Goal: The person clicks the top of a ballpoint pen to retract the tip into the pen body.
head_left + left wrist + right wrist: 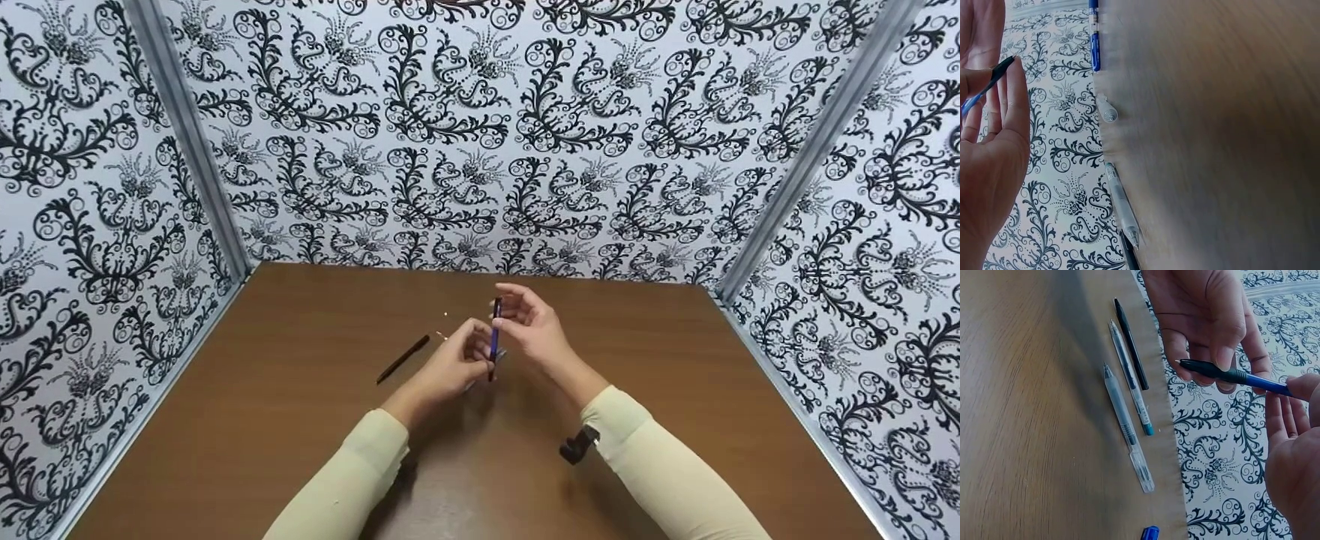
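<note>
Between both hands is a blue pen (495, 339) with a dark grip section. Its bare tip shows in the right wrist view, where the barrel (1266, 383) lies nearly level. My left hand (456, 358) pinches the pen by its dark grip near the tip, thumb against fingers. Higher up, near the other end, my right hand (538, 330) holds the blue barrel between thumb and fingers. In the head view the pen stands almost upright above the table, and the hands partly hide what lies behind them.
On the brown table (300, 450) lie a black pen (1130, 343), a clear pen with a teal end (1130, 377), a frosted clear pen (1127, 427) and a blue pen (1094, 39). Patterned walls (465, 150) enclose the table's back and sides.
</note>
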Demonstrator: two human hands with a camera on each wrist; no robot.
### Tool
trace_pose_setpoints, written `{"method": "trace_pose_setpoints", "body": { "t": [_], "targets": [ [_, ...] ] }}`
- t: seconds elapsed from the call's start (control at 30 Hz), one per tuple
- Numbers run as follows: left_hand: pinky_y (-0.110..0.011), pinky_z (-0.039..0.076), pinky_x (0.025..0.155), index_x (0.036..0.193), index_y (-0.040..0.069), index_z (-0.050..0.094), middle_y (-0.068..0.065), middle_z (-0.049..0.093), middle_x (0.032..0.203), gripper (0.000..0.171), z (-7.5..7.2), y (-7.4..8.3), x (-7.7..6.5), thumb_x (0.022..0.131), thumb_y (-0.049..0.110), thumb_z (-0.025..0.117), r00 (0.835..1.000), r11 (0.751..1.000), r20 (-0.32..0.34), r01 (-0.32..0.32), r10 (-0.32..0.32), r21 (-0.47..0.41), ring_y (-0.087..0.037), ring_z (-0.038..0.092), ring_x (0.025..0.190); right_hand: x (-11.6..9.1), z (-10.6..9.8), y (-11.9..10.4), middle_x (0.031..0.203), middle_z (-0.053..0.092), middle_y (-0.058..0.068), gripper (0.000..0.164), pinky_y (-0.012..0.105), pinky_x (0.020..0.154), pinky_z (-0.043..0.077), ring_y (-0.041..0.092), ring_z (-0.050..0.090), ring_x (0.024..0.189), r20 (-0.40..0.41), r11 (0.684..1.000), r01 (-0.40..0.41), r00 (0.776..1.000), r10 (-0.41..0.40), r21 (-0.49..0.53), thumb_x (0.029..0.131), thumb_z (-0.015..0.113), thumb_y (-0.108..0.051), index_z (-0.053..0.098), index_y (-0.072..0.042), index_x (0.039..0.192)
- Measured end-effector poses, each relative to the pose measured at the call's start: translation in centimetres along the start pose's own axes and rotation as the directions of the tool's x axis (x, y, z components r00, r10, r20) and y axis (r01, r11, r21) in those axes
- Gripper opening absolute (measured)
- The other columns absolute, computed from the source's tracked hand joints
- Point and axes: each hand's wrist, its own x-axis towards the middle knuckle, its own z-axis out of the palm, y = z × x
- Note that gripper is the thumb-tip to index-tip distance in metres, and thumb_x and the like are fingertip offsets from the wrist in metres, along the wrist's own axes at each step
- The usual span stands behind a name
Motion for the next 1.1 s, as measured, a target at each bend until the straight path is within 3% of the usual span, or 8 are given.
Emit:
{"method": "trace_pose_setpoints", "body": {
  "t": [0.23,0.47,0.6,0.7,0.93,1.1],
  "targets": [
    [-0.031,0.053,0.064,0.130,0.002,0.055,-0.016,0.066,0.107,0.042,0.03,0.08,0.08,0.093,-0.016,0.062,1.000,1.000,-0.002,-0.008,0.008,0.023,-0.023,0.065,0.090,-0.11,-0.14,-0.27,0.121,0.075,0.020,0.057,0.037,0.100,0.061,0.030,0.074,0.108,0.005,1.000,0.001,1.000,-0.001,0.000,0.094,0.074,0.017,0.057,0.013,0.148],
    [-0.037,0.056,0.066,0.131,0.004,0.056,-0.016,0.067,0.106,0.044,0.04,0.06,0.20,0.093,-0.016,0.062,1.000,1.000,-0.004,-0.008,0.008,0.016,-0.024,0.066,0.090,-0.04,-0.20,-0.36,0.119,0.077,0.020,0.051,0.036,0.101,0.061,0.035,0.073,0.113,-0.002,1.000,-0.011,1.000,0.011,-0.003,0.095,0.075,0.015,0.061,0.013,0.144],
    [-0.042,0.058,0.071,0.131,0.003,0.056,-0.016,0.067,0.106,0.045,0.11,-0.01,0.27,0.091,-0.016,0.063,1.000,1.000,-0.007,-0.016,0.016,0.009,-0.024,0.066,0.091,-0.06,-0.34,-0.45,0.120,0.074,0.030,0.049,0.035,0.098,0.061,0.030,0.073,0.110,-0.008,0.999,-0.020,1.000,0.019,-0.026,0.095,0.076,0.013,0.064,0.011,0.143],
    [-0.039,0.059,0.073,0.131,0.002,0.056,-0.018,0.067,0.107,0.046,0.11,-0.10,0.35,0.090,-0.017,0.063,0.999,1.000,-0.013,-0.029,0.029,0.008,-0.024,0.066,0.092,-0.05,-0.43,-0.56,0.120,0.073,0.033,0.047,0.035,0.098,0.061,0.026,0.074,0.107,-0.013,0.999,-0.021,1.000,0.021,-0.031,0.095,0.077,0.012,0.069,0.006,0.141],
    [-0.027,0.055,0.074,0.129,-0.001,0.056,-0.016,0.069,0.104,0.045,0.06,-0.16,0.66,0.087,-0.017,0.064,0.998,0.998,-0.023,-0.055,0.055,0.011,-0.018,0.065,0.090,-0.03,-0.57,-0.86,0.112,0.079,0.014,0.043,0.033,0.095,0.061,0.023,0.074,0.104,-0.021,0.999,-0.041,0.999,0.040,-0.023,0.095,0.080,0.009,0.073,0.003,0.137],
    [-0.026,0.055,0.070,0.128,-0.002,0.056,-0.014,0.068,0.102,0.046,0.15,-0.15,0.63,0.086,-0.019,0.061,0.998,0.999,-0.024,-0.053,0.052,-0.008,-0.016,0.065,0.089,-0.11,-0.67,-0.90,0.112,0.079,0.013,0.044,0.033,0.095,0.062,0.024,0.074,0.104,-0.013,0.999,-0.048,0.999,0.048,-0.015,0.095,0.080,0.009,0.073,0.003,0.137]
  ]
}}
